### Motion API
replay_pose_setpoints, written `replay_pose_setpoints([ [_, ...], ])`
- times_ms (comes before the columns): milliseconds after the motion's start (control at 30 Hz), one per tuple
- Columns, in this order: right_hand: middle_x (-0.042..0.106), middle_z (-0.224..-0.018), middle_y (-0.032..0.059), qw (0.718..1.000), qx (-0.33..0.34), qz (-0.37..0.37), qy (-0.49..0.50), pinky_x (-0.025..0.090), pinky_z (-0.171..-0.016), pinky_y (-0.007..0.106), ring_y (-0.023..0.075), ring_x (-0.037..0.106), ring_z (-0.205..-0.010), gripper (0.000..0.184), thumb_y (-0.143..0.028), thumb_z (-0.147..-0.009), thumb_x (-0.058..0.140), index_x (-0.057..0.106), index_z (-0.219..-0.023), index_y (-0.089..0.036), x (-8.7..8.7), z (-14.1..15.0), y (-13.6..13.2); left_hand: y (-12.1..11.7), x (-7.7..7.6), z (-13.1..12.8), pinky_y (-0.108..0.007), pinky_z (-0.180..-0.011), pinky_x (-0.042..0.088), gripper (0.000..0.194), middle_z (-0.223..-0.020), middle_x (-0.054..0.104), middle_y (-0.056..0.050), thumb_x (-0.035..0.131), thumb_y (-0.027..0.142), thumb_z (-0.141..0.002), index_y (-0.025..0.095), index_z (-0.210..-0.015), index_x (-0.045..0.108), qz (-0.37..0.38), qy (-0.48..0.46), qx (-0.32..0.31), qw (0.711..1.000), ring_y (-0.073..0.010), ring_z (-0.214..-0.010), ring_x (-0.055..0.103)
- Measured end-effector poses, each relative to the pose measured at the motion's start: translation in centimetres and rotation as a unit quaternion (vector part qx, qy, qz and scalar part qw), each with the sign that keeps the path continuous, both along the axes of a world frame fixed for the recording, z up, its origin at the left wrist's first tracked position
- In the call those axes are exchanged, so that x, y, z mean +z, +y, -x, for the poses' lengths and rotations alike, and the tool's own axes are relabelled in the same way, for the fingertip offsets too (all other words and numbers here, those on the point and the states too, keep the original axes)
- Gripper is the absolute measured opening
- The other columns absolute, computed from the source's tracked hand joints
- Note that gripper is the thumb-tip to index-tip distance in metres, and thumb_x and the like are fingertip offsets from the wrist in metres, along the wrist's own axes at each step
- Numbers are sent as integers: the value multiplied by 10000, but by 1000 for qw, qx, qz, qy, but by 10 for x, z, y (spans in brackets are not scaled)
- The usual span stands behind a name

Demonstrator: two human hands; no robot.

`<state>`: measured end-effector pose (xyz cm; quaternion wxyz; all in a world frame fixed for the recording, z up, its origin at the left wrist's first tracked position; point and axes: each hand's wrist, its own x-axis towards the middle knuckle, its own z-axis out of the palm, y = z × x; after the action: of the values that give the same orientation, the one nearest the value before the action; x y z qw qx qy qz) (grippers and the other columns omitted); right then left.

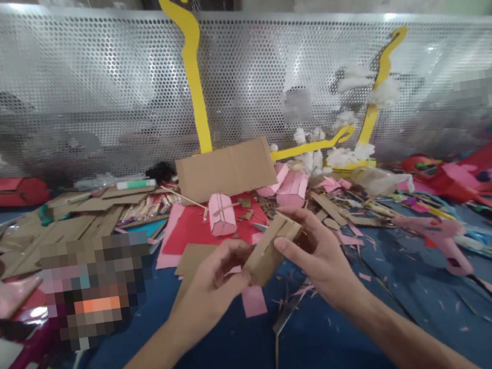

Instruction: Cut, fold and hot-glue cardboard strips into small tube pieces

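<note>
Centrally, a small cardboard box (270,250) is gripped above the bench (332,343) by both hands: left hand (214,286) at 8 o'clock, right hand (317,254) at 3 o'clock. Squeezed harder, its thin walls could probably be crushed.

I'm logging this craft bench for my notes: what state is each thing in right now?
Small cardboard box: folded, held off the table by both hands.
Left hand: gripping the box's near end.
Right hand: gripping its far end.
Large cardboard piece: standing upright.
Pink paper box: folded, standing on red paper.
</note>
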<state>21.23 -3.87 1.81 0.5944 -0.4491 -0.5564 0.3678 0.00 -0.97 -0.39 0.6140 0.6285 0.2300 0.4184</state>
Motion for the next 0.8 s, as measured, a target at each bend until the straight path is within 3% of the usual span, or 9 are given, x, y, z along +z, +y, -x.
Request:
replay_pose_setpoints([
  [133,688,-1085,49,999,44,18,2,598,-872,342,197,687,-963,489,-422,-879,771,548,-1280,-252,-1,4,-2,-6,2,-2,-403,-948,556,229,-1164,715,-106,676,306,-972,216,-1180,714,-24,42,-31,998,-258,-1044,684],
  [233,676,-1120,55,995,96,26,-3,598,-884,349,203,690,-993,505,-399,-878,771,529,-1299,-258,-1,7,-4,-5,1,0,-358,-846,572,248,-1063,743,-88,647,382,-995,223,-1162,737,-19,59,16,998,-234,-925,693],
  [367,664,-1157,49,990,140,29,-22,584,-920,346,196,682,-1033,490,-336,-911,744,520,-1342,-276,-5,10,-7,1,-2,4,-299,-713,552,204,-875,732,-43,680,404,-975,214,-994,753,-33,61,76,995,-194,-774,678],
  [533,673,-1128,35,989,145,18,-30,581,-885,309,183,672,-1019,438,-349,-944,724,544,-1339,-290,-9,14,-9,3,-5,3,-280,-635,506,232,-688,670,-8,718,415,-946,197,-868,707,-50,76,87,992,-168,-637,635],
  [800,674,-1022,15,992,119,31,-24,582,-793,283,160,661,-859,393,-330,-906,739,578,-1259,-267,-6,17,-11,-4,-7,1,-275,-609,507,238,-667,659,18,707,440,-957,214,-900,660,6,58,40,998,-144,-560,631],
])
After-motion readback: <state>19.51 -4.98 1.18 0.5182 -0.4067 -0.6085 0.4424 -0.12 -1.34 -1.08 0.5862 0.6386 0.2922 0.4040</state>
